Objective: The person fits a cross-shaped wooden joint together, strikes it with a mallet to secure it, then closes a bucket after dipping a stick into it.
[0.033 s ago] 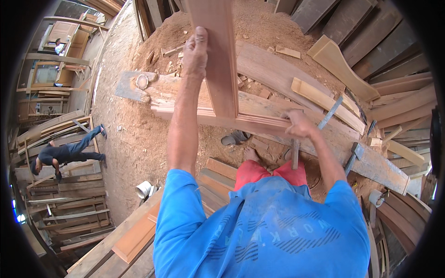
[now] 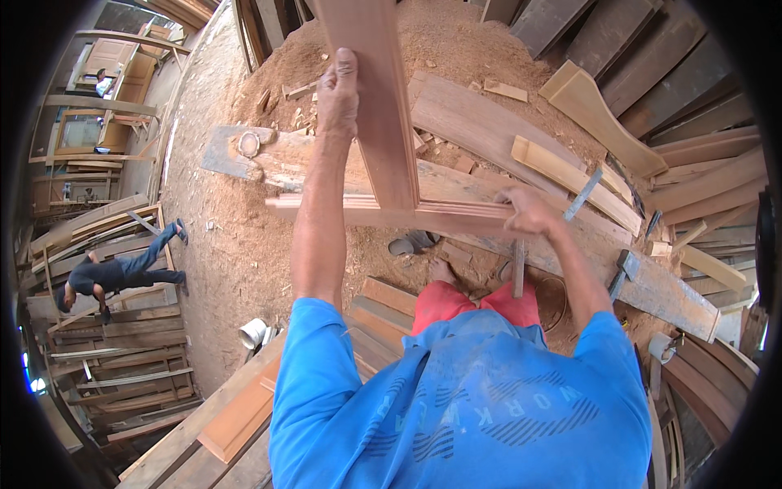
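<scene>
Both my hands are on a T-shaped piece of reddish wood joinery. My left hand (image 2: 338, 98) is closed on the left edge of its wide upright board (image 2: 381, 114), the thumb lying on the face. Below, a crosspiece (image 2: 468, 218) with a moulded edge runs sideways over a long, worn bench plank (image 2: 652, 295). At the crosspiece's right end, my right hand (image 2: 528, 212) is closed round the wood, its fingertips partly hidden. The board's top end runs out of view. Under my right hand a narrow grey bar (image 2: 519, 267) points down.
Metal bars (image 2: 583, 194) and a metal clamp-like piece (image 2: 626, 269) stick up by the plank. A curved board (image 2: 604, 118) lies beyond, near stacked boards (image 2: 652, 69). Sawdust (image 2: 236, 212) covers the ground. Panelled timber (image 2: 236, 420) is at lower left; a person (image 2: 118, 275) walks farther left.
The joinery has tilted slightly, its top shifting left along with my left hand. The crosspiece's left end sits a little higher. My right hand stays at its end.
</scene>
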Motion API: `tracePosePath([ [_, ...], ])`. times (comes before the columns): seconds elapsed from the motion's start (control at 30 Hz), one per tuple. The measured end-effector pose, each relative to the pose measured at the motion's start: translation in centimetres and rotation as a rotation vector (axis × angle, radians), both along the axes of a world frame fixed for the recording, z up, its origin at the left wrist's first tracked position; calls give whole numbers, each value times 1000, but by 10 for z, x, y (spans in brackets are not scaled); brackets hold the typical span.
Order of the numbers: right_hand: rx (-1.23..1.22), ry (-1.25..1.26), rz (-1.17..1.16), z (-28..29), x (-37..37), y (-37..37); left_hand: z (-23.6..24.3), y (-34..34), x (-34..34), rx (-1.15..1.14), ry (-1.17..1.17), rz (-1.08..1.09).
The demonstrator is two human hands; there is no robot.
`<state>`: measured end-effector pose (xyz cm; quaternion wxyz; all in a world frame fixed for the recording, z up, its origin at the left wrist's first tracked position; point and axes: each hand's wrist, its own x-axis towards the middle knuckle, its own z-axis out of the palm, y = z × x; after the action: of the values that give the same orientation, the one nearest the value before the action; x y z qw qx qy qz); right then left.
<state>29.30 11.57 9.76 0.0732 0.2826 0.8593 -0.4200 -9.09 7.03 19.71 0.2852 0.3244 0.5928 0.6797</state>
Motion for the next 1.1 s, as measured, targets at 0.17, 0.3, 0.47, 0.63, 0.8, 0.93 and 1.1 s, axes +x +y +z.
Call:
tracePosePath([
  [0.17, -179, -182, 135, -26, -19, 73, -41, -12, -20, -162, -206, 20],
  [0.3, -226, -388, 242, -44, -50, 107, -91, -31, -26, -239, -252, 171],
  [0.47, -245, -609, 351, -64, -90, 132, -147, -60, -41, -345, -455, 274],
  [0.63, -201, -709, 380, -81, -130, 141, -183, -82, -52, -418, -515, 344],
  [0.8, -103, -666, 371, -90, -146, 146, -206, -100, -70, -584, -588, 397],
  [0.93, -61, -567, 289, -94, -147, 144, -216, -117, -77, -686, -565, 338],
  [1.1, 15, -545, 330, -99, -149, 147, -217, -129, -88, -1013, -360, 291],
])
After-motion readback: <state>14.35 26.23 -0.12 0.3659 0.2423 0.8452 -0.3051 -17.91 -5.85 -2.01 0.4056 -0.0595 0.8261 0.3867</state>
